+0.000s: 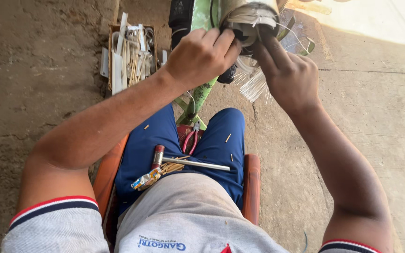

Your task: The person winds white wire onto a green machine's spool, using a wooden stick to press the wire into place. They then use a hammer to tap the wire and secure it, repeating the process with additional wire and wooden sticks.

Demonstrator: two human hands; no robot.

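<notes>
Where both hands' fingers [221, 40] meet, the cropped cylinder [249, 16] seems wire-wrapped.

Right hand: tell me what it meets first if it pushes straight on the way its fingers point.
The right hand points up-left at the grey cylindrical wound motor core; its fingertips already seem to touch the white sleeving there, though depth is unclear.

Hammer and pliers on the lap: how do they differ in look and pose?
The hammer has a long silver shaft and a reddish-brown head; the pliers are smaller, with red grips. The hammer lies crosswise over the thighs; the pliers lie between the knees, pointing away from the body. Both rest untouched, since the left hand and right hand are up at the white wires.
</notes>
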